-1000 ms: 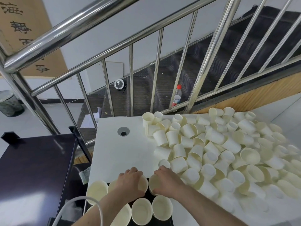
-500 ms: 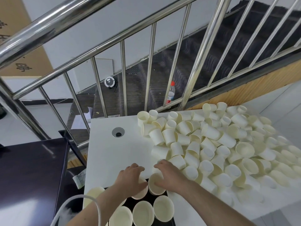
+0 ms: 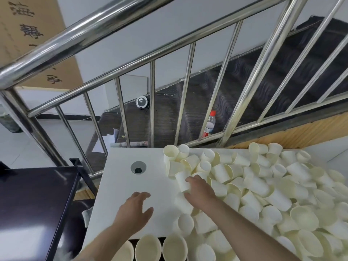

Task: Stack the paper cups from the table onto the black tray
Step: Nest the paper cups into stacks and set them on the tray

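**Mei:** At the pile's left edge, the right hand [image 3: 199, 191] has its fingers curled round one paper cup [image 3: 182, 180] lying on its side, still touching its neighbours. The left hand [image 3: 136, 213] hovers over bare tabletop, fingers spread and holding nothing.

**Tao:** And the goal?

**Mei:** The black tray [image 3: 162, 239] shows only as a dark strip at the bottom edge, with stacked cups [image 3: 148, 248] standing in it, mouths up. The loose cup pile [image 3: 263, 194] covers the whole right half of the white table [image 3: 120, 185] — so I'd judge most of the work remains.

**Tao:** What could go wrong?

**Mei:** The cups lean on each other, so pulling this one out could shift others and send some rolling toward the near edge. Thin paper dents if squeezed hard, and a dented cup may jam when nested. Setting it down off-centre could also tip a stack on the tray.

**Tao:** The surroundings?

**Mei:** The tabletop looks smooth, with a round cable hole [image 3: 138, 167] — little to stop a rolling cup. A steel railing [image 3: 120, 57] stands behind; beyond it a dark staircase descends, with a red-capped bottle [image 3: 209, 125] on a step. A dark cabinet [image 3: 33, 204] stands to the left.
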The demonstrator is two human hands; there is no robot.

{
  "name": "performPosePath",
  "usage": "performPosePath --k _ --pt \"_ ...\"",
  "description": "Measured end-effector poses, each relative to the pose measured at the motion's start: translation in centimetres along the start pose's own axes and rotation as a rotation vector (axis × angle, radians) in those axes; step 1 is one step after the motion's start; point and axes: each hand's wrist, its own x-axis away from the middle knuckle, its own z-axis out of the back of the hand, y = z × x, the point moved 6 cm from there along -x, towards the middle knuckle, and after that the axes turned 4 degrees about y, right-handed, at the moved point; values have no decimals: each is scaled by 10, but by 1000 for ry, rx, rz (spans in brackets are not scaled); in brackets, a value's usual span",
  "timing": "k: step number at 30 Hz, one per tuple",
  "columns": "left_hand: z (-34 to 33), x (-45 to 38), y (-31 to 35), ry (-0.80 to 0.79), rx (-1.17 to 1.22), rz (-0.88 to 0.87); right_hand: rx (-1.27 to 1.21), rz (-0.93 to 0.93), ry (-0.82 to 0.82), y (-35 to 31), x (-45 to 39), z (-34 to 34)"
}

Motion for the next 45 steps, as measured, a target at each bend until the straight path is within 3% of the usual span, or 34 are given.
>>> performPosePath --k 12,24,27,32,36,41,45 --pt "-17 -7 5 13 34 33 70 -118 -26 7 -72 -27" --pt "-21 -19 12 37 85 52 -46 -150 18 10 -68 -22" --pt "-18 -25 19 59 195 99 -94 -100 45 8 -49 -8" --pt "-12 -30 37 100 463 176 -286 171 3 -16 -11 -2" --pt "-6 -32 51 74 587 129 -388 276 -12 -30 4 -8" --pt "-4 -29 42 98 466 164 -368 245 22 -19 16 -8" --pt "-7 -25 13 0 160 195 -208 -39 107 25 14 -6"
